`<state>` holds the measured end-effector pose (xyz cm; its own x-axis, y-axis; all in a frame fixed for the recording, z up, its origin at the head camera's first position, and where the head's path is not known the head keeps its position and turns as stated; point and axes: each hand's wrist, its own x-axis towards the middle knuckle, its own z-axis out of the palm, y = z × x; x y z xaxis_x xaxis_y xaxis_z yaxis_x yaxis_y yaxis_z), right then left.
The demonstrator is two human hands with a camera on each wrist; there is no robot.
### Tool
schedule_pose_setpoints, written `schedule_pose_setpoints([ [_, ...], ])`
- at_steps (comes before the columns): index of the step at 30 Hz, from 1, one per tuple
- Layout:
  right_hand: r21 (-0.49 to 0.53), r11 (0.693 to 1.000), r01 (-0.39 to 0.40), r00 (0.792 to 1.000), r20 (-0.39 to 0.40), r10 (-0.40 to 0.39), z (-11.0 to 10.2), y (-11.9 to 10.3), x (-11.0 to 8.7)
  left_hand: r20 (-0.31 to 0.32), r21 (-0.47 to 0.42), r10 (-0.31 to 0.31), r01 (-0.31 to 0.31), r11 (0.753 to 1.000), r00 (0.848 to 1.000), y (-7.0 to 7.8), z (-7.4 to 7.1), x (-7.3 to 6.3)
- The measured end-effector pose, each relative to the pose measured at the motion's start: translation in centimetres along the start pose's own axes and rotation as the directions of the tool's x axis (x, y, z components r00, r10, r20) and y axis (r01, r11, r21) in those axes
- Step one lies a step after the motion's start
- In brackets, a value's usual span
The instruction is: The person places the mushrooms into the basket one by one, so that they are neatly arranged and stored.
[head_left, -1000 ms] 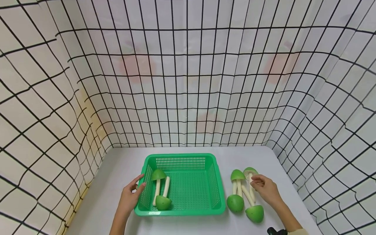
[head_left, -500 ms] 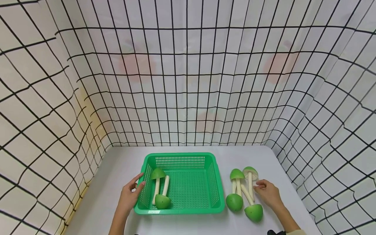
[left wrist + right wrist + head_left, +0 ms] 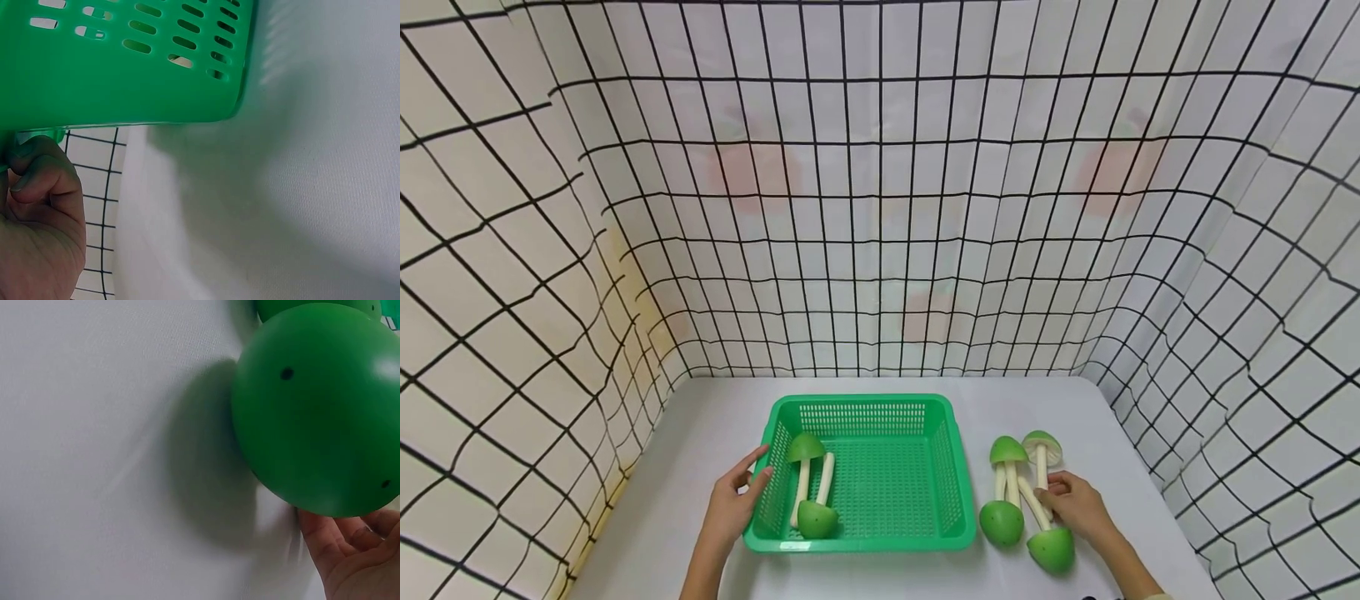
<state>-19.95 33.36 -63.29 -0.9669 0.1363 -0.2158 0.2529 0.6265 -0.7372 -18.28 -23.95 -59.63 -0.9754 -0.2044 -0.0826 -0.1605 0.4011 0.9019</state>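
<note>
My left hand (image 3: 732,502) grips the left rim of a green plastic basket (image 3: 861,544); in the left wrist view its curled fingers (image 3: 47,178) are at the rim beside the slotted wall. On the right, my right hand (image 3: 1077,506) pinches the pale stem of a green-capped toy mushroom (image 3: 1042,447), whose cap points away from me. Just in front of that hand lies another mushroom with its green cap (image 3: 1051,550) nearest me. This round cap (image 3: 319,412) fills much of the right wrist view and partly hides the right fingers.
Two mushrooms (image 3: 806,447) lie at the basket's left end, caps at opposite ends. Between basket and right hand lie two more, one cap (image 3: 1007,450) far, one cap (image 3: 1002,523) near. Black wire grid (image 3: 880,250) over white cloth walls in the white table (image 3: 700,417).
My right hand has drawn back from near the far mushroom's cap, lifted off to its right, then come in onto the lower stem. The left hand stays at the basket.
</note>
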Motion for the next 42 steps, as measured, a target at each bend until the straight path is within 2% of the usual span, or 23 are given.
schedule_pose_setpoints([
  [8,-0.032,0.998,0.052,0.998,-0.036,-0.053,0.0,0.4,0.1,0.002,-0.006,0.002,-0.002,1.000,1.000,0.0,0.2,0.0],
  [26,-0.048,0.997,0.062,0.996,-0.059,-0.064,-0.9,-0.4,-0.5,-0.005,-0.005,0.009,-0.009,1.000,1.000,0.1,0.0,-0.1],
  [42,0.011,0.994,0.109,0.991,-0.075,-0.108,-2.2,-1.6,-0.9,0.000,0.000,0.013,-0.013,1.000,1.000,-0.1,0.1,0.0],
])
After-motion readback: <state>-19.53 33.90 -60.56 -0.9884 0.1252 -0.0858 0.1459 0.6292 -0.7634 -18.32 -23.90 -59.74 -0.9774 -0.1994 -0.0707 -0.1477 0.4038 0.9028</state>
